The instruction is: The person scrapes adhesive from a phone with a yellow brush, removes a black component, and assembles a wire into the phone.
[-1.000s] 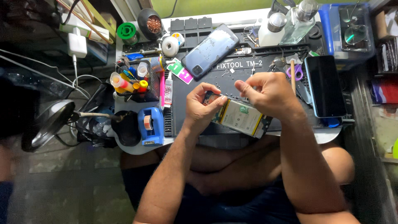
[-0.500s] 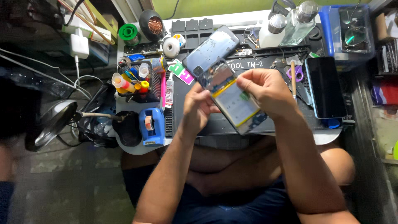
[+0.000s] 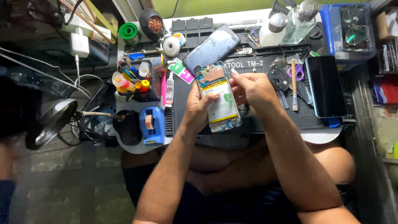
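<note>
An opened smartphone with its back cover off, showing a pale battery and blue-green circuit boards (image 3: 218,97), sits between both hands above the dark rubber repair mat (image 3: 265,118). The left hand (image 3: 198,107) grips the phone along its left edge, fingers curled behind the body and the thumb laid across the battery face, so the phone lies just to the right of the palm and runs up past the fingertips. The right hand (image 3: 253,89) closes on the phone's right edge near the upper half, fingertips touching the frame, with the phone just to its left. Directly beyond the fingertips of both hands, touching the phone's top end, lies a detached dark blue-grey back cover (image 3: 211,48), tilted. To the right of the right hand, near it, rests a wooden-handled brush (image 3: 293,85) with purple-handled scissors (image 3: 295,74) beneath, and farther right a second black-screened phone (image 3: 326,86) lies flat. To the left of the left hand stands a blue tape dispenser (image 3: 151,125), well apart from the fingers.
</note>
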